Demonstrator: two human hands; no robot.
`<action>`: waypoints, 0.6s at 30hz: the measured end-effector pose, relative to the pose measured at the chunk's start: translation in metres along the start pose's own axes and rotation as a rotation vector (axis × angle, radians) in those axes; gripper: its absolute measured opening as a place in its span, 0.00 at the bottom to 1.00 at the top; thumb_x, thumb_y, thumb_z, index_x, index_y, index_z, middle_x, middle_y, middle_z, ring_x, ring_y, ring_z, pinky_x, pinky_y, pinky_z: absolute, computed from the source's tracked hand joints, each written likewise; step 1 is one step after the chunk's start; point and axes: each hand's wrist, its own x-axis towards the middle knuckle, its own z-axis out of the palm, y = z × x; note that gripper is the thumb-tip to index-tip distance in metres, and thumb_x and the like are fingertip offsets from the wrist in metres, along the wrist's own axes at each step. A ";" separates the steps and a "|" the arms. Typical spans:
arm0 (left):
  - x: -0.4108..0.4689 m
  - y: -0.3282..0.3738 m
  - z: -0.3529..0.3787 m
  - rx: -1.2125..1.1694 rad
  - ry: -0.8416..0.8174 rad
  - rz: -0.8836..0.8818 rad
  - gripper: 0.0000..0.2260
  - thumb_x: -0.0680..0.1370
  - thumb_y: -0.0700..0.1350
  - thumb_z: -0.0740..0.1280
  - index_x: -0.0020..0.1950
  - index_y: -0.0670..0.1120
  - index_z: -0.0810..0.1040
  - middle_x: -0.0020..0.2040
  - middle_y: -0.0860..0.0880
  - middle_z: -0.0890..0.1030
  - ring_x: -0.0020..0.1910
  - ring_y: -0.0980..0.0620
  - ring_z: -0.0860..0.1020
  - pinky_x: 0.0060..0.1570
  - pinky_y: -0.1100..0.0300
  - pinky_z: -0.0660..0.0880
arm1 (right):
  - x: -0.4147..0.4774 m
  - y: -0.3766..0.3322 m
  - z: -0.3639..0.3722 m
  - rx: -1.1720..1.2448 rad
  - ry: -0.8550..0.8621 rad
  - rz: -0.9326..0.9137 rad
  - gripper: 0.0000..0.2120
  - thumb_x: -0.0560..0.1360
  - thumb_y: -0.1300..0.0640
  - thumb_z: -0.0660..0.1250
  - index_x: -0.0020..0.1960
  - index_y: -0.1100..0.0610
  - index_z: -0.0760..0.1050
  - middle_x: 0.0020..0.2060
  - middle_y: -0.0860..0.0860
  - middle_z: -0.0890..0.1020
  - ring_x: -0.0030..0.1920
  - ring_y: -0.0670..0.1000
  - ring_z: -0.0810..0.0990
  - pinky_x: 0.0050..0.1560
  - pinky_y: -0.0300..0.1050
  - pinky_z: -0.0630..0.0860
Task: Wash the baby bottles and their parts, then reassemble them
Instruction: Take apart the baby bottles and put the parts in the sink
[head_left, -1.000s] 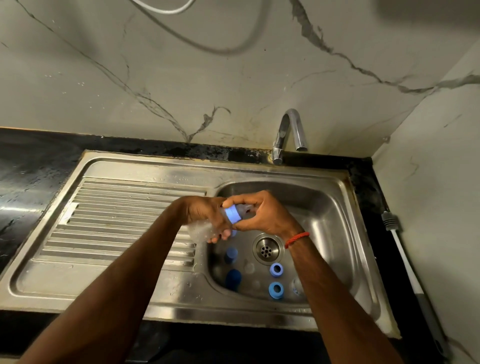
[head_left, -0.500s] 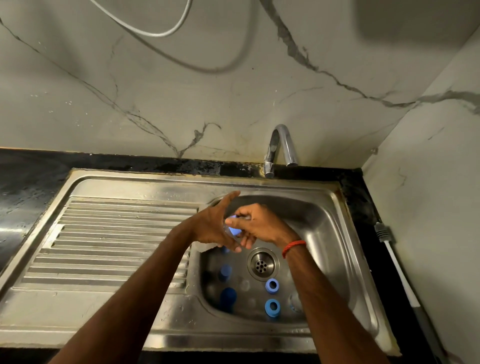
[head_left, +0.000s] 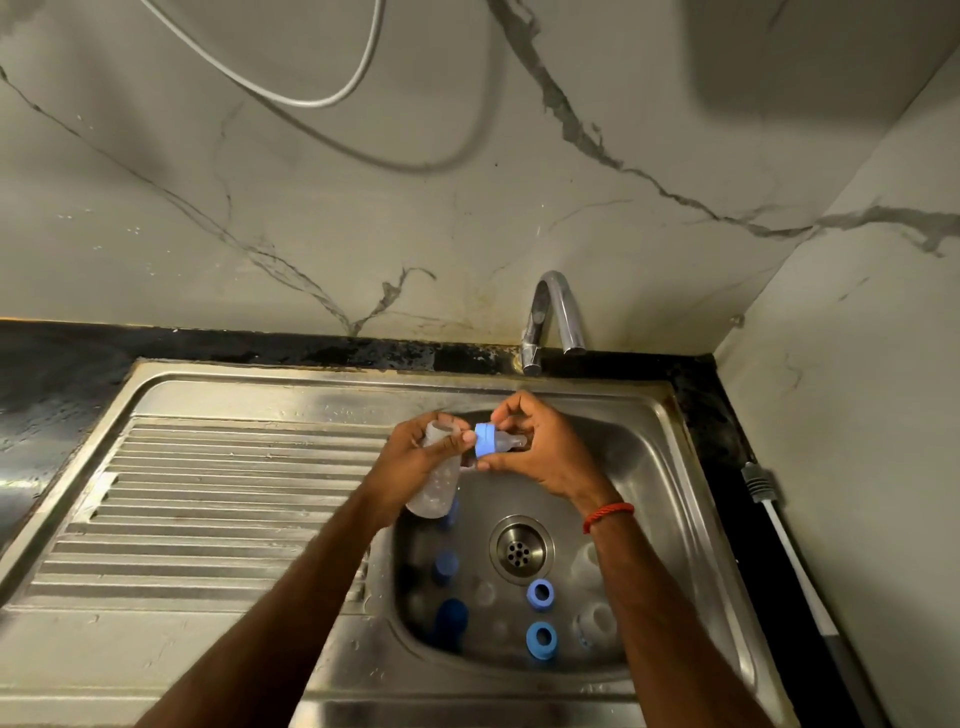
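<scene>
While the left hand (head_left: 410, 470) wraps its curled fingers (head_left: 460, 440) round one clear bottle (head_left: 436, 483), held tilted over the far left part of the sink (head_left: 639, 467) basin with its open mouth uppermost, the right hand (head_left: 545, 457) pinches one blue collar (head_left: 484, 446) between thumb and bent fingertips, just beside that mouth. A clear teat (head_left: 511, 442) sticks out of the collar toward the right palm. Whether collar and bottle touch cannot be told. On the basin floor, on the near side of the drain (head_left: 521, 550), lie two blue rings (head_left: 540, 594), one nearer than the other. Left of them are two darker blue caps (head_left: 450, 621). Several pale clear parts (head_left: 597, 621) lie around them; their count is unclear. One tap (head_left: 553, 312) stands at the far rim.
</scene>
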 end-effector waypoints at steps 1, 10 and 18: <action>-0.001 -0.001 0.003 -0.061 0.029 -0.009 0.16 0.71 0.50 0.75 0.52 0.41 0.81 0.47 0.42 0.84 0.44 0.46 0.82 0.43 0.53 0.80 | 0.000 0.000 0.003 -0.010 0.022 -0.002 0.25 0.62 0.57 0.83 0.53 0.53 0.74 0.49 0.48 0.82 0.49 0.44 0.81 0.47 0.37 0.80; -0.008 -0.006 0.016 -0.436 0.156 -0.095 0.18 0.72 0.45 0.74 0.59 0.38 0.80 0.49 0.39 0.84 0.43 0.45 0.82 0.42 0.53 0.80 | -0.003 -0.005 0.009 0.153 0.017 -0.039 0.17 0.74 0.64 0.74 0.60 0.52 0.79 0.55 0.50 0.84 0.54 0.48 0.84 0.54 0.49 0.82; -0.010 -0.007 0.015 -0.505 0.197 -0.054 0.18 0.72 0.45 0.74 0.59 0.40 0.80 0.52 0.39 0.84 0.45 0.44 0.83 0.45 0.49 0.82 | -0.005 -0.009 0.011 -0.047 0.156 -0.167 0.12 0.70 0.62 0.77 0.54 0.56 0.83 0.46 0.49 0.85 0.45 0.45 0.84 0.44 0.41 0.83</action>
